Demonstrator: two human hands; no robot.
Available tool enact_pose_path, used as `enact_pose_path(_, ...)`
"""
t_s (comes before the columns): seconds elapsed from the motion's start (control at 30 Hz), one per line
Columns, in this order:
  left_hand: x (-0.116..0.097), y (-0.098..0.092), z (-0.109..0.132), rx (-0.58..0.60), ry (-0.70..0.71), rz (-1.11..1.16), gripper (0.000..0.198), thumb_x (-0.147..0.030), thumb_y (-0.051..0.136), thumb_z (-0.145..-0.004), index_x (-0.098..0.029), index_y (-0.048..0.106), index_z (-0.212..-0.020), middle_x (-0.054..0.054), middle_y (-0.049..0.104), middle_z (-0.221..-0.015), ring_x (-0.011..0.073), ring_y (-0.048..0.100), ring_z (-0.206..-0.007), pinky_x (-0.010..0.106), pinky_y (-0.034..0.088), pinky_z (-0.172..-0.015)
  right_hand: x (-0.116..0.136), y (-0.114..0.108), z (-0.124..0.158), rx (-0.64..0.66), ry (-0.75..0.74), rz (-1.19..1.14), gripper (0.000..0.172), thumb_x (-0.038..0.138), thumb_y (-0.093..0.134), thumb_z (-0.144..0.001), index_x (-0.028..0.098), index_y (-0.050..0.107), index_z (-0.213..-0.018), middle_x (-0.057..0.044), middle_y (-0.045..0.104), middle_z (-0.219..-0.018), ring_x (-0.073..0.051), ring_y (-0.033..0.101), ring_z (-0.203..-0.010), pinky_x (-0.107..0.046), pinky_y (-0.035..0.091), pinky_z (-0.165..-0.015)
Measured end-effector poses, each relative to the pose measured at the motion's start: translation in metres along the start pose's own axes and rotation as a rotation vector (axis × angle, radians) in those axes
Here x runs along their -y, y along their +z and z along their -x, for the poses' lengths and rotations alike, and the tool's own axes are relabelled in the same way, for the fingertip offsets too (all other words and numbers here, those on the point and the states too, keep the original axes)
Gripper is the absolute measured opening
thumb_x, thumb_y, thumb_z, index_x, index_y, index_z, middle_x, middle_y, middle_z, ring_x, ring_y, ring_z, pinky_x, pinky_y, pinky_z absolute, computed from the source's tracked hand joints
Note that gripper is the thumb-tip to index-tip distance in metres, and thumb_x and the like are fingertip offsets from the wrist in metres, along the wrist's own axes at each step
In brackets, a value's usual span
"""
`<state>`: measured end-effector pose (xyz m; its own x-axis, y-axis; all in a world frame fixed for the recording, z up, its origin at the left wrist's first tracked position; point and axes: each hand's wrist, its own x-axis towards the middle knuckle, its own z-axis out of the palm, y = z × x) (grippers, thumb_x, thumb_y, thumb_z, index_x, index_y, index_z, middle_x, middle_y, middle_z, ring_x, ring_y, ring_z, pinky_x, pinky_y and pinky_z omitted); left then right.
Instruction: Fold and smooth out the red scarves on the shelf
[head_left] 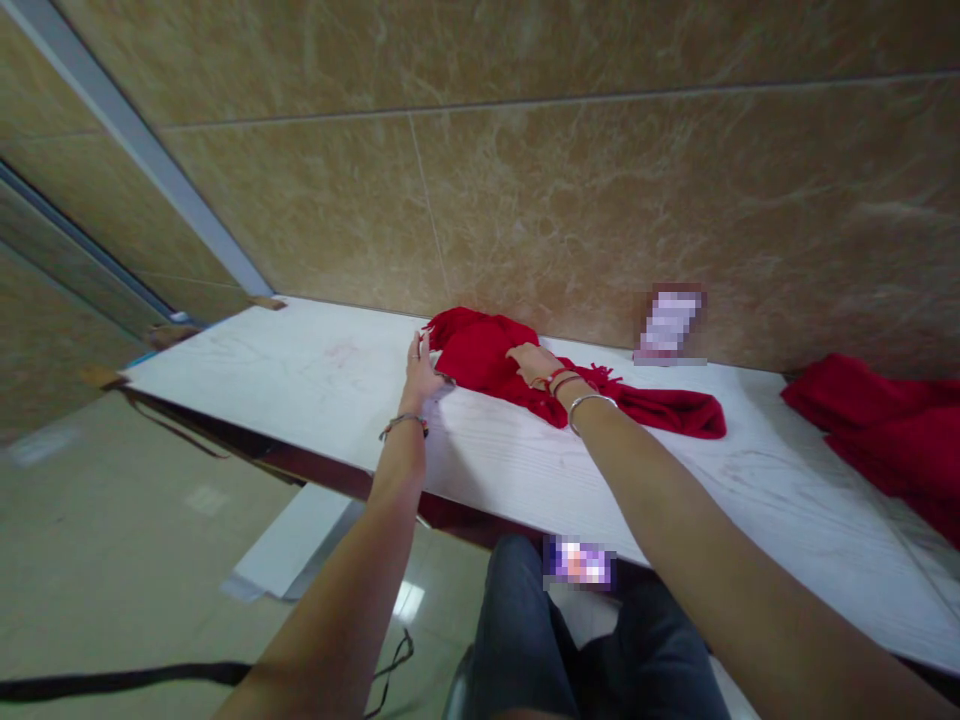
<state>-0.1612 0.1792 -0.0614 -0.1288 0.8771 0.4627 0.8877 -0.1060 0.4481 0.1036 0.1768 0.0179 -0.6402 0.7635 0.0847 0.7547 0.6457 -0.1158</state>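
A red scarf (pixel 484 352) with fringed ends lies bunched on the white wood-grain table (pixel 337 390), and a narrow length of it stretches to the right. My left hand (pixel 423 372) is at the scarf's left edge, beside the fringe. Its fingers are stretched out and the thumb is apart, near the cloth. My right hand (pixel 534 364) rests on the middle of the scarf, fingers bent down against the fabric in what looks like a grip. The fingertips of that hand are partly hidden.
More red cloth (pixel 885 425) lies folded at the table's right end. A blurred card-like thing (pixel 670 325) leans against the marbled wall (pixel 600 200). Below the front edge are my legs (pixel 517 630), a blurred bright object (pixel 579 563) and a white panel (pixel 292 540) by the floor.
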Motion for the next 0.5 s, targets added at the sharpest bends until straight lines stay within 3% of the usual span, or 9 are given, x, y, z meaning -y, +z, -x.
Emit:
enact_pose_path(0.13, -0.001, -0.003, 0.003, -0.029, -0.049, 0.055, 0.087, -0.021, 0.061, -0.073, -0.005, 0.016, -0.146, 0.022, 0.01, -0.153, 0.0258, 0.01, -0.142, 0.038, 0.016, -0.115, -0.041, -0.016, 0.026, -0.051, 0.026, 0.053, 0.039, 0.002, 0.044, -0.08, 0.01, 0.06, -0.114, -0.014, 0.061, -0.116, -0.022, 0.052, -0.112, -0.034, 0.039, -0.097)
enact_pose_path(0.27, -0.001, -0.004, 0.003, -0.015, -0.075, 0.056, 0.081, -0.02, 0.055, -0.076, -0.01, 0.016, -0.147, 0.017, 0.008, -0.154, 0.0254, 0.008, -0.143, 0.041, 0.016, -0.115, -0.09, -0.046, 0.068, -0.187, 0.165, 0.188, 0.038, 0.001, 0.039, -0.08, 0.009, 0.063, -0.109, -0.017, 0.062, -0.111, -0.024, 0.053, -0.108, -0.035, 0.041, -0.093)
enact_pose_path(0.4, -0.002, -0.004, 0.003, -0.021, -0.077, 0.026, 0.077, -0.029, 0.05, -0.081, -0.007, 0.017, -0.147, 0.018, 0.009, -0.154, 0.0277, 0.008, -0.143, 0.046, 0.016, -0.114, -0.14, -0.083, 0.125, -0.258, 0.3, 0.288, 0.039, 0.001, 0.039, -0.078, 0.007, 0.064, -0.108, -0.018, 0.062, -0.108, -0.024, 0.052, -0.107, -0.033, 0.04, -0.091)
enact_pose_path(0.5, 0.0, -0.003, 0.003, -0.026, -0.072, 0.009, 0.076, -0.034, 0.047, -0.083, -0.006, 0.016, -0.147, 0.018, 0.009, -0.154, 0.0291, 0.007, -0.142, 0.048, 0.016, -0.114, -0.176, -0.105, 0.181, -0.234, 0.409, 0.364, 0.04, 0.001, 0.042, -0.075, 0.005, 0.064, -0.109, -0.022, 0.061, -0.112, -0.025, 0.052, -0.108, -0.033, 0.04, -0.091)
